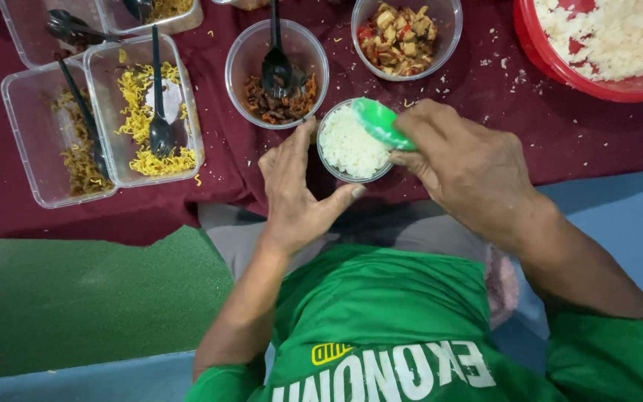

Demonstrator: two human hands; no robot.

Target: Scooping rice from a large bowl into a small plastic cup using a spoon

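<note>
A small round clear bowl [329,160] filled with white rice sits at the near edge of the maroon cloth [225,171]. My left hand [295,186] cups its left and lower rim with thumb and fingers spread around it. My right hand [470,167] grips a green scoop [377,123] that lies over the bowl's upper right edge, pressing on the rice.
A red basin [537,45] of white rice stands at the top right. Round tubs hold dark fried bits with a black spoon [277,63] and a diced mix [400,30]. Clear rectangular boxes of yellow noodles [146,112] with black spoons lie at the left. Green mat below.
</note>
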